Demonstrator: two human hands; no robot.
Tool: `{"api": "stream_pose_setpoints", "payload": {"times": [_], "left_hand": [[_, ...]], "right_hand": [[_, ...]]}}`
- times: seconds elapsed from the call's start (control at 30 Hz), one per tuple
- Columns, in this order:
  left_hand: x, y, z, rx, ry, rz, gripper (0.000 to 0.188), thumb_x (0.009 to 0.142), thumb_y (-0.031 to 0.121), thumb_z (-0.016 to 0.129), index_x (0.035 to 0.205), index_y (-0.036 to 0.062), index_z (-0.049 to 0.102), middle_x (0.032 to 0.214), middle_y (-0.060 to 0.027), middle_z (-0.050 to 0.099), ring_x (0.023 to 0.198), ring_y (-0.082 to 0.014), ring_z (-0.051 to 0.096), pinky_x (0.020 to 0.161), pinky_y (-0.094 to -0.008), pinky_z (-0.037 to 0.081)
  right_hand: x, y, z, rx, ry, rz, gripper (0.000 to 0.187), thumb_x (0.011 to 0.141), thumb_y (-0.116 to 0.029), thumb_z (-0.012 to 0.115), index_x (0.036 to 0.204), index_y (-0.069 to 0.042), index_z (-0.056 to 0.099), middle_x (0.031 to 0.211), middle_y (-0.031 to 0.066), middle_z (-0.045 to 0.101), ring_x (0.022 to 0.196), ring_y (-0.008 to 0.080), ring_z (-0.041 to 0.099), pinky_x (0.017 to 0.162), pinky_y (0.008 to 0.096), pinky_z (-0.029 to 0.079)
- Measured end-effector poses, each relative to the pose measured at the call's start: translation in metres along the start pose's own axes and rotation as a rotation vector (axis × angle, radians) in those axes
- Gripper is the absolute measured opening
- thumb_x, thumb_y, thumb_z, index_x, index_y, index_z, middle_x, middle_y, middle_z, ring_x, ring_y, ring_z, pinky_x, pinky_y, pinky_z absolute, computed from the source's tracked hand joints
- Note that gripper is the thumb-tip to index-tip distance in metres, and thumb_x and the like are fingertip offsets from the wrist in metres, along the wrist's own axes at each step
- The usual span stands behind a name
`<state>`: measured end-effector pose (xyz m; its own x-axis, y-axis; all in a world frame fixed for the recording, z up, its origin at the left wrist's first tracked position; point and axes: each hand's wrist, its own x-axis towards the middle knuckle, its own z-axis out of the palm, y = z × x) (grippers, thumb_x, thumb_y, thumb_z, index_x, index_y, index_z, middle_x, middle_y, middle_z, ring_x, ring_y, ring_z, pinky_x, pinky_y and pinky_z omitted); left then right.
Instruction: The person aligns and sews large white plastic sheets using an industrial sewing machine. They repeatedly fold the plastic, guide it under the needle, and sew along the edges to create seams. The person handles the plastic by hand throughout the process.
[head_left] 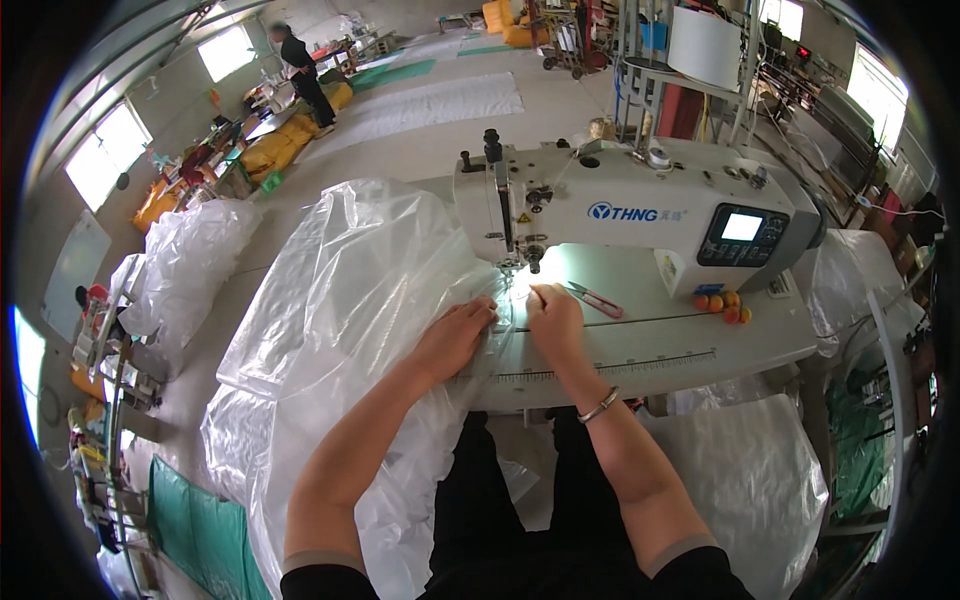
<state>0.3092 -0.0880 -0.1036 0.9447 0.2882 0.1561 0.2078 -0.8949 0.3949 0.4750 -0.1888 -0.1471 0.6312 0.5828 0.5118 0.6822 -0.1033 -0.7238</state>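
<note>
A large sheet of clear plastic film [330,270] spreads over the left of the sewing table [650,350] and hangs down its front. The white sewing machine [600,190] stands on the table, its lit needle area [512,272] just beyond my hands. My left hand [462,335] presses on the film's right edge, fingers close together and gripping a fold. Just right of the needle, my right hand [553,315] is closed in a pinch; what its fingertips hold is too small to make out. Small red-handled thread snips [597,302] lie right of it.
Several small orange-red fruits [725,306] sit under the machine's control panel [742,235]. A ruler strip [600,368] runs along the table's front. More film [740,490] hangs at the lower right, and bundled film [195,260] stands at left. A person [300,70] stands far back left.
</note>
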Motion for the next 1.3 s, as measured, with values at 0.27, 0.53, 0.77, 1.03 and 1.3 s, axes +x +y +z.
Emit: {"api": "stream_pose_setpoints", "payload": {"times": [0.27,0.53,0.77,1.03,1.3], "left_hand": [[0.033,0.017,-0.11,-0.159,-0.335,-0.004,0.036,0.089,0.013,0.057,0.124,0.0034,0.057,0.123,-0.0141,0.062,0.109,-0.0269,0.062,0.093,-0.0401,0.05],[-0.019,-0.143,-0.132,0.409,-0.054,-0.195,0.045,0.093,0.028,0.055,0.134,0.0113,0.051,0.139,-0.0104,0.05,0.125,-0.0332,0.048,0.102,-0.0483,0.04],[-0.137,-0.135,-0.111,0.506,-0.472,-0.435,0.051,0.091,0.035,0.055,0.134,0.0085,0.049,0.144,-0.0158,0.042,0.126,-0.0318,0.049,0.097,-0.0491,0.044],[-0.315,0.041,-0.024,0.05,-0.848,-0.441,0.039,0.091,0.02,0.054,0.126,0.0017,0.054,0.113,-0.0182,0.065,0.101,-0.0312,0.064,0.084,-0.043,0.051],[-0.278,0.081,-0.123,-0.291,0.162,-0.639,0.041,0.084,-0.005,0.056,0.125,0.0025,0.057,0.118,-0.0164,0.062,0.109,-0.0317,0.061,0.092,-0.0383,0.049]], "right_hand": [[0.002,-0.016,-0.012,-0.063,-0.139,0.021,0.022,0.082,-0.02,0.067,0.094,-0.003,0.071,0.084,0.0132,0.065,0.073,0.029,0.064,0.068,0.0381,0.052],[0.007,-0.019,0.016,-0.333,-0.076,-0.111,0.013,0.075,-0.018,0.068,0.079,-0.006,0.068,0.076,0.0125,0.065,0.07,0.0292,0.064,0.066,0.0375,0.051],[0.023,0.01,0.014,-0.322,-0.141,-0.158,0.019,0.077,-0.018,0.064,0.067,-0.002,0.064,0.068,0.0171,0.064,0.063,0.034,0.064,0.059,0.0425,0.052],[0.052,0.012,0.005,-0.373,-0.187,-0.18,0.015,0.08,-0.017,0.063,0.074,-0.003,0.066,0.071,0.0163,0.065,0.067,0.0335,0.066,0.062,0.041,0.053],[-0.035,-0.029,-0.086,0.109,-0.266,-0.051,0.019,0.087,-0.019,0.067,0.08,-0.002,0.062,0.062,0.0122,0.059,0.054,0.0229,0.059,0.052,0.0375,0.045]]}}
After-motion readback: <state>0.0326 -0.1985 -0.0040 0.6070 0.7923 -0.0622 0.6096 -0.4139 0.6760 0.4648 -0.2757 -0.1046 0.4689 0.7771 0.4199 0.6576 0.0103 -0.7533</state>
